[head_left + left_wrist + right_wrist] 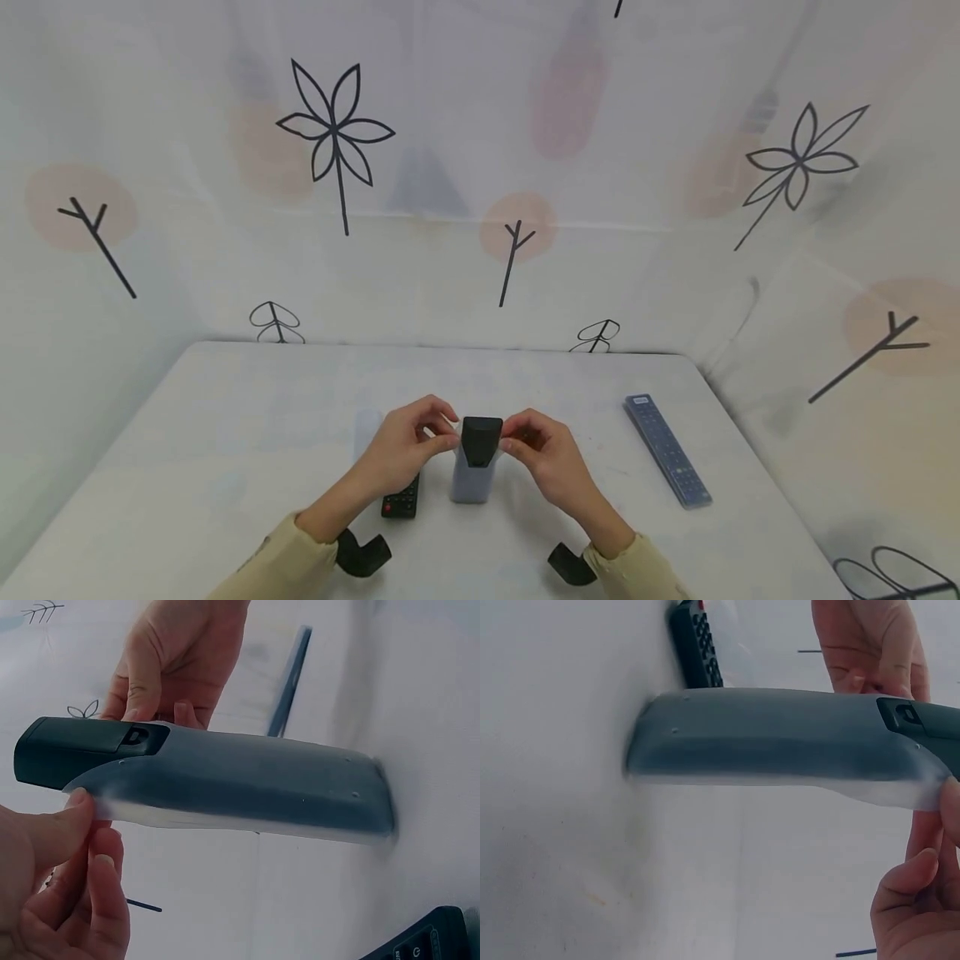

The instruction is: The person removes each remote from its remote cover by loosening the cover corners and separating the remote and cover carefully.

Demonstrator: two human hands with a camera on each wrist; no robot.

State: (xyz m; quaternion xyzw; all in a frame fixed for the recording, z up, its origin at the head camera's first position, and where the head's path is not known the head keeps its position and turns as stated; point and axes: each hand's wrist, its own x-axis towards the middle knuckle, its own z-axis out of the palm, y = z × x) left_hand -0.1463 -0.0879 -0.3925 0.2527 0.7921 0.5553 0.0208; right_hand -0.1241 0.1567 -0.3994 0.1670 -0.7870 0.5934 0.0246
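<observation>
A dark remote control (481, 440) stands upright near the table's middle, most of its length inside a translucent sleeve (472, 490). The sleeve's lower end is down at the tabletop, while the remote's battery-cover end sticks out of the top. My left hand (400, 447) pinches the sleeve's open edge on one side between thumb and fingers. On the opposite side, my right hand (551, 457) pinches the other edge. In the left wrist view the sleeve (262, 780) fits around the remote, with a loose clear strip along one side. The remote's button face is hidden.
A black remote with a red button (400, 498) lies beside my left wrist. Behind that hand lies a flat translucent sleeve (367, 429). Another remote in a bluish cover (667, 450) lies at the right on the white table (247, 433). Patterned cloth hangs behind the table.
</observation>
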